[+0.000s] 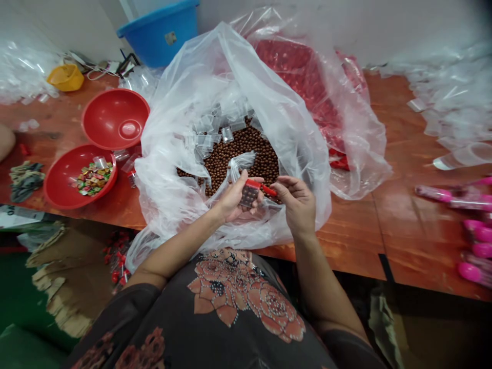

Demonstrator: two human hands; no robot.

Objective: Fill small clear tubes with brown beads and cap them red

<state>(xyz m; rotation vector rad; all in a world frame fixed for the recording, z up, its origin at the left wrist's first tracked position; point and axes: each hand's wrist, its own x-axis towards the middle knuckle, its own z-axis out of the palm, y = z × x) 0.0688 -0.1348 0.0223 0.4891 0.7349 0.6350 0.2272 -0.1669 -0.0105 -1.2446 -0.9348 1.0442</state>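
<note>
My left hand (233,201) is closed around a small clear container (249,195) filled with brown balls, a red piece along its top. At the right end of that red piece (260,186), the thumb and fingers of my right hand (295,200) pinch it. Both hands are over the near edge of a big translucent plastic bag (165,133). Inside the open bag lie many brown balls (249,143) and, toward its back, several clear plastic cups (227,134).
Left of the bag are two red bowls (115,102), the nearer holding small wrapped pieces (93,178). A blue tub (161,36) and a bag of red items (295,66) stand behind. Pink-capped tubes (453,197) and clear containers (446,118) lie right on the table (353,230).
</note>
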